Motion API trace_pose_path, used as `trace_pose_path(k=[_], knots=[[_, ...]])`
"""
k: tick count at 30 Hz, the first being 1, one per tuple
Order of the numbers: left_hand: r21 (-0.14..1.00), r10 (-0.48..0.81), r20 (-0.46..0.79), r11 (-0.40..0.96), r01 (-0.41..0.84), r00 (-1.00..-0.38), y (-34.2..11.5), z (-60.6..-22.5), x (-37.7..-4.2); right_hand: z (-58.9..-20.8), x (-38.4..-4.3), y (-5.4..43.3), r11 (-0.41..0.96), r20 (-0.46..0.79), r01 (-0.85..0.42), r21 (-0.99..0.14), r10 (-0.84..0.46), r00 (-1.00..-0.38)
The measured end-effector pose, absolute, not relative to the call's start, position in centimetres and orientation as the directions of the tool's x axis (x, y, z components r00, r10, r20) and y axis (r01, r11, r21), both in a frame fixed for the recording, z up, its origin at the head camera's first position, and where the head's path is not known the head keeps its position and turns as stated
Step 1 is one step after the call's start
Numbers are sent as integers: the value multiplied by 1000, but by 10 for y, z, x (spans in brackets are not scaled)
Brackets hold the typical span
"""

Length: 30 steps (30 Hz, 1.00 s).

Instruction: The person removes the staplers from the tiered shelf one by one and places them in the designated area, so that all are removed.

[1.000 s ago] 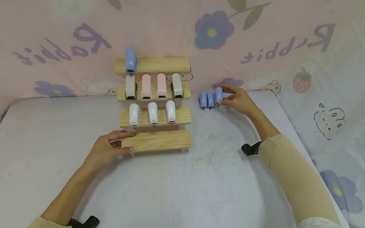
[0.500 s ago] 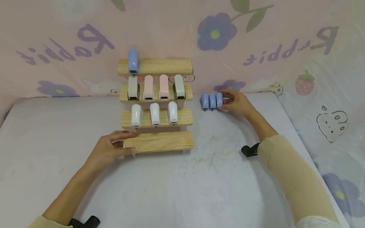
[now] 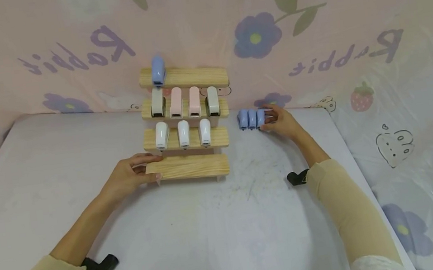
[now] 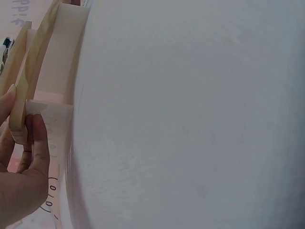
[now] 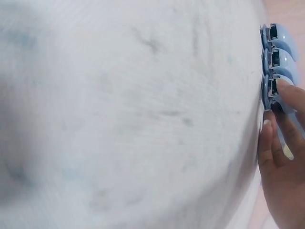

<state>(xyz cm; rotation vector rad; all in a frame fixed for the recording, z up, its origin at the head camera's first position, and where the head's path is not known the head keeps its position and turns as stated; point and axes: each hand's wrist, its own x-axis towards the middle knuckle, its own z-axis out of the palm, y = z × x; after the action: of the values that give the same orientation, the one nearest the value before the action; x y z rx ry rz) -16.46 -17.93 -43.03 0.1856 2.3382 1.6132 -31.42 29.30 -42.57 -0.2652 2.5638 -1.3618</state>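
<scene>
In the head view, my left hand [image 3: 127, 176] grips the left end of the bottom board of a tiered wooden display rack [image 3: 192, 166]. The left wrist view shows thumb and fingers on opposite sides of the board end [image 4: 19, 119]. Three small blue staplers stand side by side on the table, right of the rack. My right hand [image 3: 282, 121] holds the rightmost blue stapler [image 3: 261, 118] between thumb and fingers. It stands against the middle blue stapler [image 3: 252, 119]; beside that is the left one [image 3: 242, 119]. In the right wrist view, my thumb lies on the nearest stapler [image 5: 272, 93].
On the rack's top board sits one blue stapler [image 3: 158, 71]. Two pink staplers [image 3: 176, 102] stand between a grey one [image 3: 157, 102] and another grey one [image 3: 212, 101] below it. Three white staplers [image 3: 184, 134] occupy the tier under those. A patterned curtain [image 3: 193, 24] hangs behind the table.
My right hand has moved the rightmost blue stapler left, closing the gap to the other two. Over the last half second it has stayed there. My left hand keeps its place on the rack.
</scene>
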Motion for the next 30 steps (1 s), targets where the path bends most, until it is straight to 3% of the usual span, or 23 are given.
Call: trace_pose_path(k=[22, 30], knots=[[933, 281, -175, 352, -69, -944, -178, -427, -165, -414, -303, 301, 620, 59, -148, -770, -161, -985], [936, 281, -166, 345, -62, -945, -178, -427, -164, -376, -283, 275, 573, 138, -219, -790, -182, -974]])
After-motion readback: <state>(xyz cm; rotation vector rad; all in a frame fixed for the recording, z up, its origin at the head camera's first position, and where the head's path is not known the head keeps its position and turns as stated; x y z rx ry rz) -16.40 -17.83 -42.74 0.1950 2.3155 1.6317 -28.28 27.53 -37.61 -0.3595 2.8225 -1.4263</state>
